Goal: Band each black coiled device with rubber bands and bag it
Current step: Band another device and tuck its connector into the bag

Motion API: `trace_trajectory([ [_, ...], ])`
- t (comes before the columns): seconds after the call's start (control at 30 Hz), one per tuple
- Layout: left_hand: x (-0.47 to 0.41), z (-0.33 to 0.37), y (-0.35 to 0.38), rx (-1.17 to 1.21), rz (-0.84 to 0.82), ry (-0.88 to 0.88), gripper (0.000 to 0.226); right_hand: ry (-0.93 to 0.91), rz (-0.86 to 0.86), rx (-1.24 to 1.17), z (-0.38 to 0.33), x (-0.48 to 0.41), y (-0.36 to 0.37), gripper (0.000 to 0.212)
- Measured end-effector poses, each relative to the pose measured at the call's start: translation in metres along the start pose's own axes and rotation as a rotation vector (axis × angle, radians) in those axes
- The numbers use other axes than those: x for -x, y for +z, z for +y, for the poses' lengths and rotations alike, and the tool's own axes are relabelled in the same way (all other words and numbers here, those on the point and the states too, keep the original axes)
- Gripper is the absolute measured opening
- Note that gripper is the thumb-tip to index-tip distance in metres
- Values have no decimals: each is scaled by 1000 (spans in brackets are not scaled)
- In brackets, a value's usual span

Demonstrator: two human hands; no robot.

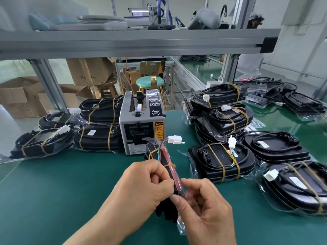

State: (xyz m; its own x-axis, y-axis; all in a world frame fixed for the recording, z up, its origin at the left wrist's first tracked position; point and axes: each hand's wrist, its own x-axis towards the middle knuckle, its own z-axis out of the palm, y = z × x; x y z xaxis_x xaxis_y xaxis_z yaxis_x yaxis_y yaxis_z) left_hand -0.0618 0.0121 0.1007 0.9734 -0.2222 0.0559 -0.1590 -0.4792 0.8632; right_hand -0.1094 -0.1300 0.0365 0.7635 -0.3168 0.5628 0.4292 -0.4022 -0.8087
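Hands meet on the clear bag [182, 226]: your left hand [146, 181] curls tight and pinches its upper edge, and your right hand [205, 206] pinches it just beside. Inside, the black coiled device [165, 213] stands on edge on the green mat [53, 191], wrapped by yellowish rubber bands [169, 165], with a red strip [174, 174], possibly the bag's seal, on top. Farther off, its white connector [175, 139] pokes out near the tape dispenser [141, 124].

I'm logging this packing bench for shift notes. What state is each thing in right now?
Left hand: pinching the bag.
Right hand: pinching the bag.
Device: banded, on edge, inside the bag.
Bag: clear, around the device, lower end loose.
Tape dispenser: upright, tape loaded.
Left stack: banded, bagged.
Right stack: banded, bagged.
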Motion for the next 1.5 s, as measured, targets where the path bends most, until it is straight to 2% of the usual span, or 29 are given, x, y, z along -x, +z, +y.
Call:
trace_trajectory([
  [0.13, 3, -10, 10, -1, 176, -11, 48, -5, 6, 13, 0, -1, -1, 31],
  [0.2, 0, -11, 18, 76, 219, -41, 49, 9, -5, 4, 0, -1, -2, 29],
  [0.33, -8, -12, 31, 200, 319, -101, 36, 54, -28, -13, 0, 1, -2, 29],
  [0.5, 0, -12, 39, 310, 251, -131, 51, 113, -3, -45, 2, 2, -4, 28],
  [0.7, 7, -20, 34, 558, 64, -73, 64, 186, 38, -91, 1, 7, -5, 26],
  [0.77, 6, -21, 33, 579, 50, -71, 64, 203, 35, -95, -2, 7, -5, 28],
  [0.83, 4, -24, 33, 581, 62, -72, 63, 223, -31, -75, -7, 4, -9, 32],
  [0.97, 5, -27, 30, 525, 67, -14, 65, 362, -275, -131, -22, -24, -32, 50],
  [1.03, 5, -25, 29, 481, 72, 29, 58, 381, -313, -67, -22, -47, -38, 61],
  [1.1, 6, -23, 31, 431, 85, 47, 55, 443, -366, -12, -20, -69, -31, 48],
  [1.2, 7, -22, 35, 282, 73, 84, 55, 550, -558, 22, -18, -95, -3, 45],
  [1.27, 6, -21, 32, 178, 11, 113, 56, 637, -579, 19, -13, -106, 12, 42],
  [1.3, 4, -20, 27, 175, -8, 109, 49, 669, -580, -5, -11, -108, 17, 38],
  [1.33, 2, -19, 21, 218, 9, 103, 38, 678, -590, -30, -10, -108, 20, 35],
  [1.4, -7, -21, 7, 288, 159, 72, 13, 651, -615, -44, -11, -104, 23, 39],
  [1.5, -21, -23, -7, 112, 290, 43, 18, 613, -649, -37, -14, -97, 26, 50],
])
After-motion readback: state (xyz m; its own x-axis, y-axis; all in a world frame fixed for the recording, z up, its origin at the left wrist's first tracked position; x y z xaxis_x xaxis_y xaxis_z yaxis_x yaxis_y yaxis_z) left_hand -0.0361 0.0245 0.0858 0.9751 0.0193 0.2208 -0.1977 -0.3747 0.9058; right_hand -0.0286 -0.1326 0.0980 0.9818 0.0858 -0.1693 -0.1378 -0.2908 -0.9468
